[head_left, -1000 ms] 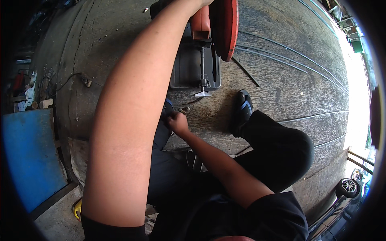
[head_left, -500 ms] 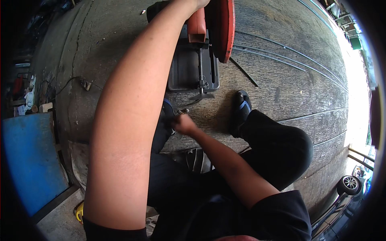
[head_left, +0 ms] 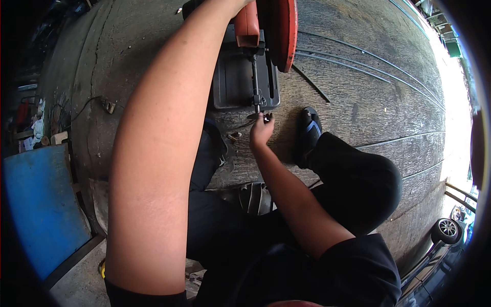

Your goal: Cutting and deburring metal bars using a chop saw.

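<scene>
Since a second ago your right hand (head_left: 262, 130) has travelled from the spot beside your left shoe up to the front edge of the chop saw's base (head_left: 240, 84), and your fingertips now pinch the small crank handle (head_left: 260, 108) at the end of the vise screw. Your left arm has barely shifted; it reaches straight up the frame toward the saw head, and the left hand itself is cut off at the top edge, so you cannot tell whether it is gripping or loose.

Look at the saw: a dark grey, flat metal base sits on the concrete floor (head_left: 368, 102) directly ahead of you, with a thin threaded rod running down its middle to the handle you are holding. Above it the orange-red blade guard (head_left: 284, 30) is raised and tilted to the right of the base, with an orange motor housing (head_left: 246, 23) just to its left.

Around you, a black shoe (head_left: 308, 134) is planted right beside the base, close to your right hand. Thin metal rods (head_left: 358, 61) lie on the floor to the right of the guard. A blue panel (head_left: 38, 204) lies far left, and a small wheel (head_left: 447, 230) shows at the lower right. Your broad left forearm covers much of the left side of the base.
</scene>
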Demonstrator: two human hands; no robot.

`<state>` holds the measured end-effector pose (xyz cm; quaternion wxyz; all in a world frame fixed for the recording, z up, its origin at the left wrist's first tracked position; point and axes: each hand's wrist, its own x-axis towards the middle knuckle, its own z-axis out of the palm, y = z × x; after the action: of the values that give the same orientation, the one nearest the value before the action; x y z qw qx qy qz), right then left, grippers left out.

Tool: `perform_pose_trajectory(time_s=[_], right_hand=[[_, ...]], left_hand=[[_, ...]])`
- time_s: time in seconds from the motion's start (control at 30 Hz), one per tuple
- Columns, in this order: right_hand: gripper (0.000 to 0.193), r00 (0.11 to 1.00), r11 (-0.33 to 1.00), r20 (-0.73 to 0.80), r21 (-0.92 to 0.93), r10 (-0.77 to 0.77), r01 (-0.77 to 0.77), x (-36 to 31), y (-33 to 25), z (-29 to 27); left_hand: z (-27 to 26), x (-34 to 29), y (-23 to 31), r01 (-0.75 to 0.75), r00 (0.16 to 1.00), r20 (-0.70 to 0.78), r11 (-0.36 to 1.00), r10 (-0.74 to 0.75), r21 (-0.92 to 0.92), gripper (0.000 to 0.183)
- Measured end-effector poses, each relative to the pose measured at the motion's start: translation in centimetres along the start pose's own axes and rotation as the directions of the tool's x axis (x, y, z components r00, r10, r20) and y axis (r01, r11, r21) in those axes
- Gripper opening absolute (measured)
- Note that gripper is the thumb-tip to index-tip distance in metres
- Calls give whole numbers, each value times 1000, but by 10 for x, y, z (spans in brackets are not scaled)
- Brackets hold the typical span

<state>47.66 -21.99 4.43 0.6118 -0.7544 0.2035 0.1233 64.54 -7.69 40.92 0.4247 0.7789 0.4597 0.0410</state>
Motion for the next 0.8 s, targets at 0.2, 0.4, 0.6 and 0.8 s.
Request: perform_pose_trajectory(time_s=[0.2, 0.4, 0.6, 0.8], right_hand=[[30, 619, 904, 770, -144, -154, 403, -121, 31, -6], [70, 998, 997, 61, 79, -22, 17, -45, 38, 14], [23, 902, 806, -25, 460, 431, -372, 26, -10, -7], [18, 641, 974, 759, -41, -113, 221, -122, 5, 12]], left_hand=[[3, 1, 2, 48, 998, -31, 999, -47, 14, 22], [1, 4, 0, 26, 999, -29, 999, -25, 30, 22], [1, 13, -5, -44, 999, -16, 998, 45, 41, 24], [7, 22, -7, -60, 996, -63, 996, 64, 62, 33]])
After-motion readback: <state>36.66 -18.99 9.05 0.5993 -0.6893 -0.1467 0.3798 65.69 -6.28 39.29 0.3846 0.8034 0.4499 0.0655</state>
